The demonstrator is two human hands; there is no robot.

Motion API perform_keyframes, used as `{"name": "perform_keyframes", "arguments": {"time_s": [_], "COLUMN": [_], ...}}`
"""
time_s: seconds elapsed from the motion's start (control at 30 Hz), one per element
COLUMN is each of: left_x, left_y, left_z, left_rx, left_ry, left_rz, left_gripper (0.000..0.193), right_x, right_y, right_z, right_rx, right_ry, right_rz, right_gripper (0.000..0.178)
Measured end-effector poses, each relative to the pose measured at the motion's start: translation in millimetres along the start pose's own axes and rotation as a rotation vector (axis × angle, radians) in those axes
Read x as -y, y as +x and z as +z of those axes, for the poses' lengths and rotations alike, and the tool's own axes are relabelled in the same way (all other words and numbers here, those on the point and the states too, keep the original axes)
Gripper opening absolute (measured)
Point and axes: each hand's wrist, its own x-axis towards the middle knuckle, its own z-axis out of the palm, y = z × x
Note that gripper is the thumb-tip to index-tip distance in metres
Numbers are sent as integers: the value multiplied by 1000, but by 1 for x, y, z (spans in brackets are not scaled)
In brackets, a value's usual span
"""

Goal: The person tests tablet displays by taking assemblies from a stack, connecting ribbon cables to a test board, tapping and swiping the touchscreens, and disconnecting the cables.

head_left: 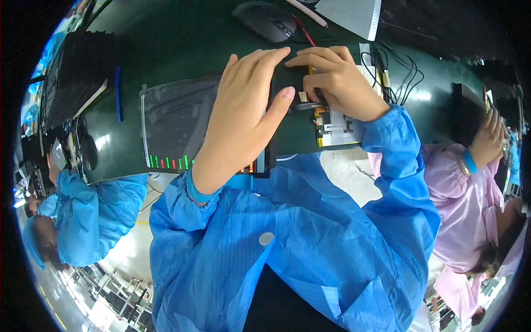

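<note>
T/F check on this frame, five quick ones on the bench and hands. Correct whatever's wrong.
1. The thin blue stick lies to the left of the left hand. True.
2. The black mouse lies nearer the wearer than the hands do. False: the mouse lies beyond both hands.
3. A blue band circles the left wrist. True.
4. The dark panel shows mostly to the right of the right hand. False: the dark panel is on the left, partly covered by the left hand.
5. The neighbour at far right wears a green sleeve. False: it is a pink sleeve.
</note>
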Motion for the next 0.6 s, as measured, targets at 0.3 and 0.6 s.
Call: {"name": "perform_keyframes", "arguments": {"time_s": [0.3,0.6], "left_x": [-12,-23], "left_y": [15,27], "left_z": [13,37], "left_rx": [8,135], "left_ry": [185,434], "left_rz": [150,507], "left_gripper": [36,17], "right_x": [0,56], "right_y": [-5,-71], "right_z": [-16,-7], "right_rx": [-145,-258], "right_ry": [0,-5], "right_rz": [42,387], "right_gripper": [11,29]}}
